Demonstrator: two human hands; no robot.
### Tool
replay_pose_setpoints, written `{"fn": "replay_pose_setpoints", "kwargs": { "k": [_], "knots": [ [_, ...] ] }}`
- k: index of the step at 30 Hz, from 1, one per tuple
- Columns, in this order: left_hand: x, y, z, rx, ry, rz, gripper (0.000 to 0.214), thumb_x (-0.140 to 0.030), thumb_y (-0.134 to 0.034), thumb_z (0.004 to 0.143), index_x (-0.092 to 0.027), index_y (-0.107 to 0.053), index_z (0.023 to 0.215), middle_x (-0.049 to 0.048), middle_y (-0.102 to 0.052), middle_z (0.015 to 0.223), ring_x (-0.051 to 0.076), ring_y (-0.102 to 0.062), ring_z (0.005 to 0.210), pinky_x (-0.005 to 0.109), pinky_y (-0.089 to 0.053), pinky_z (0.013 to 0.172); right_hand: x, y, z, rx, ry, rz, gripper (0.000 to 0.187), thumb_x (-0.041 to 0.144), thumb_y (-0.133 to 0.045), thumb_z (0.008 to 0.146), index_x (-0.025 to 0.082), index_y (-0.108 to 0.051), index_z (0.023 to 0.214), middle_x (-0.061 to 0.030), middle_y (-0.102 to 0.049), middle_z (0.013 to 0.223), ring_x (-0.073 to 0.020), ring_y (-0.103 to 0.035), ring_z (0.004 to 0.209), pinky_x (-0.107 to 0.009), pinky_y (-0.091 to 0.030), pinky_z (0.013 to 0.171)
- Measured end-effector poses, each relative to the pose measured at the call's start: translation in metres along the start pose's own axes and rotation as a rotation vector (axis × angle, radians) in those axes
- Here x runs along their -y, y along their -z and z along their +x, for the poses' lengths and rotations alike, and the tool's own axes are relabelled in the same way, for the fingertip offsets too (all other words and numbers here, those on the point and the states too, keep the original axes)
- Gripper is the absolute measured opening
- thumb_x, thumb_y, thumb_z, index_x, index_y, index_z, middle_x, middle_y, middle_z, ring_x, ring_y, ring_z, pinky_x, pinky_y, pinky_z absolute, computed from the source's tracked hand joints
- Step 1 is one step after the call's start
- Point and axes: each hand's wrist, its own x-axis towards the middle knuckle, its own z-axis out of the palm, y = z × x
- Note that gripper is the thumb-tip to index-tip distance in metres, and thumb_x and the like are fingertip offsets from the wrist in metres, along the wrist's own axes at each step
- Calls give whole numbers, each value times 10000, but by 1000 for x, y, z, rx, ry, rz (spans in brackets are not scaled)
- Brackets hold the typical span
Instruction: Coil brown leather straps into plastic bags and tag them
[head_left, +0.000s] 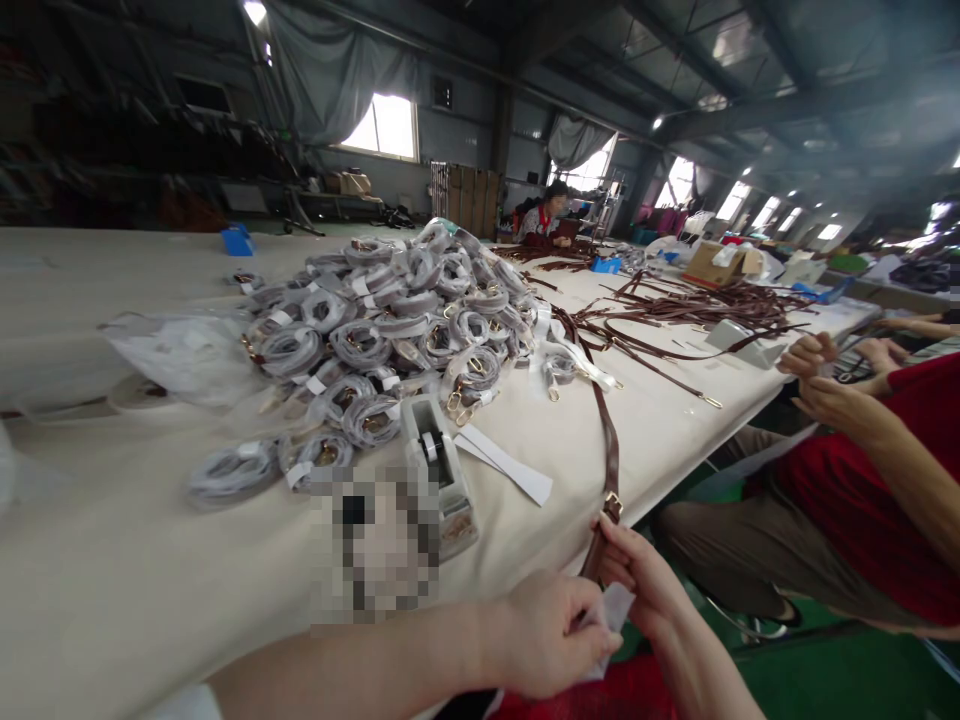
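At the front edge of the table my right hand [645, 575] grips a brown leather strap [611, 440] just below its gold buckle [613, 503]. From there the strap runs up across the tabletop towards the pile. My left hand [551, 630] is closed on a crumpled white piece of thin wrapping [616, 610], close against the right hand. The strap's lower end is hidden behind my hands. A grey tape dispenser [442, 470] stands left of the strap, with white paper strips [506, 465] beside it.
A large heap of coiled, wrapped straps [405, 320] covers the middle of the table [112, 560]. Loose brown straps [690, 300] lie at the right, near a cardboard box [712, 265]. Clear plastic [180, 355] lies left. A co-worker in red [847, 480] sits close on my right.
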Motion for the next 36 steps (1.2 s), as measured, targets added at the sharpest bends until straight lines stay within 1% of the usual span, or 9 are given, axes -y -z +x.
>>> {"fn": "replay_pose_setpoints", "kwargs": {
  "k": [3, 7, 9, 15, 19, 22, 28, 33, 36],
  "knots": [
    [-1, -3, -1, 44, -4, -69, 243, -354, -553, 839, -195, -466, 678, -49, -432, 577, 92, -370, 521, 238, -255, 471, 2, 4, -4, 15, 8, 17, 348, 397, -887, 636, 147, -700, 788, 144, -304, 416, 4, -173, 318, -126, -178, 310],
    [3, -4, 1, 87, -73, -82, 214, -315, -568, 841, -175, -520, 686, -43, -464, 608, 90, -416, 563, 221, -304, 510, -13, -3, -34, 67, -46, -29, 391, 354, -892, 627, 150, -744, 926, 19, -635, 616, -84, -557, 505, -192, -471, 520],
    [7, -4, 3, 99, -118, -46, 199, -315, -602, 831, -165, -587, 700, -41, -478, 618, 90, -432, 587, 215, -319, 536, -17, -3, -49, 96, -87, -83, 286, 312, -879, 652, 152, -756, 855, -27, -694, 678, -139, -634, 614, -236, -507, 618],
    [20, -10, 11, 142, -302, -125, 272, -400, -719, 781, -143, -703, 694, -8, -518, 648, 110, -492, 655, 227, -363, 611, 18, 19, -71, -35, 238, -181, 244, 379, -848, 687, 195, -758, 819, -12, -686, 822, -64, -510, 532, -186, -432, 513],
    [19, -9, 12, 177, -253, -260, 341, -463, -682, 816, -132, -763, 813, 23, -603, 660, 109, -514, 592, 225, -384, 570, 29, 12, -90, 162, 182, -543, 204, 377, -796, 767, 214, -742, 876, 6, -662, 746, -78, -513, 548, -200, -431, 547],
    [17, -8, 11, 84, -288, -269, 325, -441, -716, 790, -143, -773, 905, 66, -685, 838, 136, -598, 717, 222, -436, 657, 33, 4, -107, 204, 244, -827, 172, 377, -672, 884, 211, -718, 892, -7, -662, 697, -138, -591, 626, -239, -480, 606],
    [28, -7, 15, -85, -291, -23, 285, -406, -746, 767, -141, -686, 680, 29, -634, 705, 127, -564, 668, 219, -396, 608, 60, 3, -135, -135, 666, -842, 175, 394, -591, 919, 243, -645, 990, -61, -737, 819, -179, -626, 540, -283, -534, 515],
    [40, -9, 19, -66, -349, 189, 341, -421, -749, 772, -148, -625, 610, 11, -632, 705, 110, -549, 653, 212, -355, 575, 68, -50, -153, -589, 834, -489, 102, 313, -577, 904, 232, -638, 890, -38, -692, 712, -141, -552, 531, -216, -433, 465],
    [42, -10, 20, -17, -324, 242, 282, -413, -712, 814, -159, -682, 695, 19, -678, 786, 120, -594, 715, 206, -382, 615, 71, -69, -155, -663, 884, -399, 107, 271, -553, 905, 230, -649, 882, -31, -659, 700, -131, -501, 511, -215, -394, 439]
  ]
}}
